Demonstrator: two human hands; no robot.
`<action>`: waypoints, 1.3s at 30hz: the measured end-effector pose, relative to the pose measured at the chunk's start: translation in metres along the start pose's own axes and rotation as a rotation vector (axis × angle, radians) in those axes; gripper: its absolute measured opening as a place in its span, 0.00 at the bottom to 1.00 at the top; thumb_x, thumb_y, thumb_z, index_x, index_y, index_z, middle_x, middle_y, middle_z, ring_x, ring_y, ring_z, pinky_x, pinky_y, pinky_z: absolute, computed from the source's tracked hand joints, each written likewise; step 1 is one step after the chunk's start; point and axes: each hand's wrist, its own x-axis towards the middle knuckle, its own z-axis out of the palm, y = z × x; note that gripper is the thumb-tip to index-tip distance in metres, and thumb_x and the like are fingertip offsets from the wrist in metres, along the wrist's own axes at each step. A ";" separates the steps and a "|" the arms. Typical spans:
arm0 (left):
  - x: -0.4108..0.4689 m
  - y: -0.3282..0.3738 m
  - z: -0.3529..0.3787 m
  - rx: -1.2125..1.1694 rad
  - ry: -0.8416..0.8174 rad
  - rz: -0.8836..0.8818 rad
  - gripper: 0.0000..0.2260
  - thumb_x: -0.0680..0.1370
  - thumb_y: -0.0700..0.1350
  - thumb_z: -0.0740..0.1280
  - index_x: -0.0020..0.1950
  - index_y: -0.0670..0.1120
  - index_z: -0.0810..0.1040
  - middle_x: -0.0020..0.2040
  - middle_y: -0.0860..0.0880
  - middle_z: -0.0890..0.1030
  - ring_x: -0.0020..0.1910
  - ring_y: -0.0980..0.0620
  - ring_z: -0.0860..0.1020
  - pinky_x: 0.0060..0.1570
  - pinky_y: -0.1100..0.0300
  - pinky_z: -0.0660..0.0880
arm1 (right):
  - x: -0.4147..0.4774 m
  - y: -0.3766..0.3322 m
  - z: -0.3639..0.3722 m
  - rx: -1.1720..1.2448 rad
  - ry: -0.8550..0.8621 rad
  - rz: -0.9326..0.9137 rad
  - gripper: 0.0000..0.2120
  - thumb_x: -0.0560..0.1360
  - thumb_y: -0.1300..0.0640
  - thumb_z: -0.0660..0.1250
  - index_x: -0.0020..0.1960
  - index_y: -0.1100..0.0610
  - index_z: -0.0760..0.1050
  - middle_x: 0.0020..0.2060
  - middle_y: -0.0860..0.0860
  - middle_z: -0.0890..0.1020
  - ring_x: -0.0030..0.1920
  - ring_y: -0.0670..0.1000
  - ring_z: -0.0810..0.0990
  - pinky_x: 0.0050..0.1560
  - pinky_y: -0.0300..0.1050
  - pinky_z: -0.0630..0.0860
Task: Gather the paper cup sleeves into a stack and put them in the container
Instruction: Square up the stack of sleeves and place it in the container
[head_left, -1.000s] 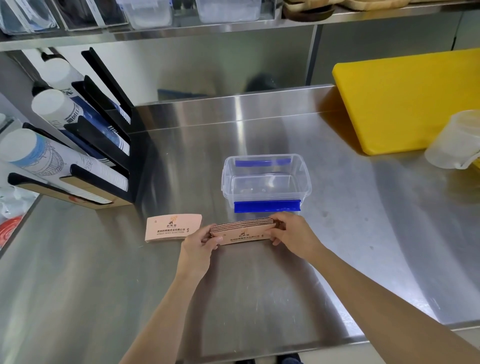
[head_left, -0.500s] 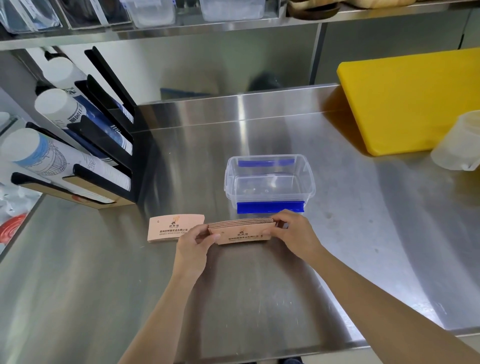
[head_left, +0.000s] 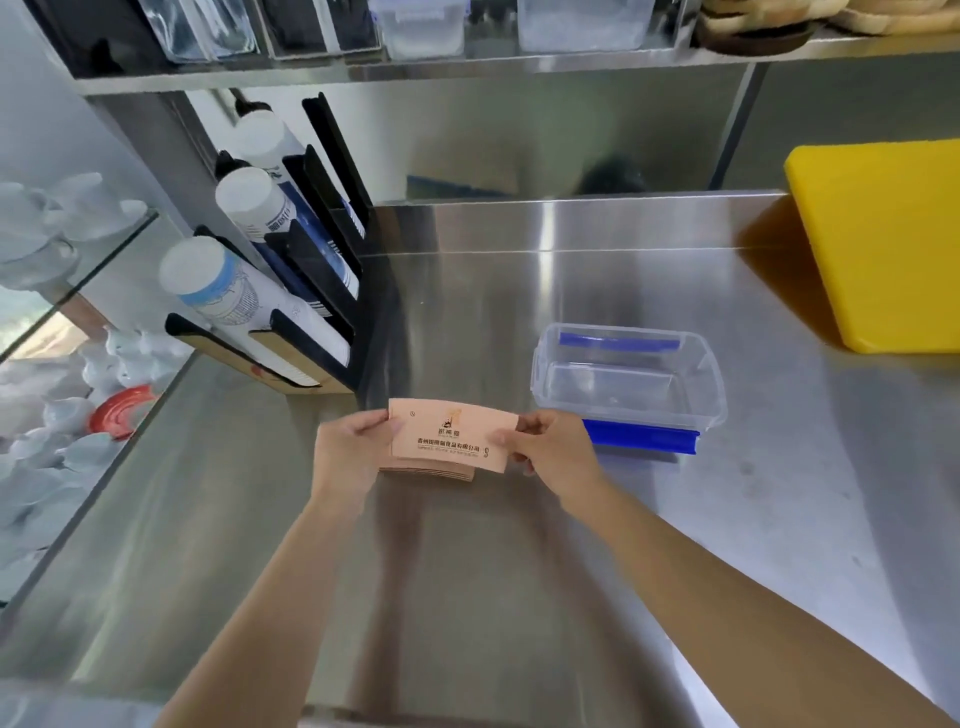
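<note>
A stack of pink paper cup sleeves (head_left: 451, 444) with printed text lies flat, face up, just above the steel counter (head_left: 467, 597). My left hand (head_left: 348, 457) grips its left end and my right hand (head_left: 550, 452) grips its right end. The top sleeve sits slightly offset from the ones under it. A clear plastic container (head_left: 709, 387) with blue clips stands open and empty just to the right of my right hand. No loose sleeve is visible elsewhere on the counter.
A black rack (head_left: 332, 312) holding stacks of paper cups stands at the left rear. A yellow cutting board (head_left: 883, 244) lies at the right rear. A glass case with white crockery (head_left: 62, 364) borders the left. A shelf (head_left: 467, 62) runs overhead.
The stack moved left from in front of the container. The single sleeve that lay to the left is now on top of the stack. The camera view swung left.
</note>
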 end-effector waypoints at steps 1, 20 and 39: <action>0.006 -0.003 -0.005 0.009 -0.001 -0.029 0.09 0.72 0.37 0.69 0.52 0.40 0.81 0.29 0.58 0.82 0.35 0.55 0.78 0.41 0.65 0.76 | 0.002 -0.001 0.007 0.010 -0.002 0.019 0.07 0.67 0.61 0.75 0.40 0.60 0.77 0.33 0.54 0.81 0.25 0.44 0.74 0.24 0.35 0.69; 0.059 -0.041 -0.015 0.216 -0.033 -0.247 0.02 0.72 0.41 0.69 0.39 0.45 0.81 0.40 0.41 0.83 0.40 0.42 0.79 0.50 0.46 0.80 | 0.037 0.025 0.049 -0.095 0.067 0.262 0.09 0.69 0.58 0.72 0.38 0.60 0.73 0.31 0.54 0.78 0.30 0.52 0.75 0.28 0.42 0.73; 0.043 -0.036 -0.029 0.086 -0.482 -0.263 0.13 0.71 0.31 0.68 0.53 0.39 0.73 0.47 0.46 0.81 0.45 0.53 0.79 0.37 0.71 0.76 | 0.032 0.016 0.040 -0.140 -0.111 0.137 0.19 0.60 0.66 0.78 0.42 0.55 0.71 0.44 0.55 0.79 0.45 0.53 0.77 0.48 0.45 0.76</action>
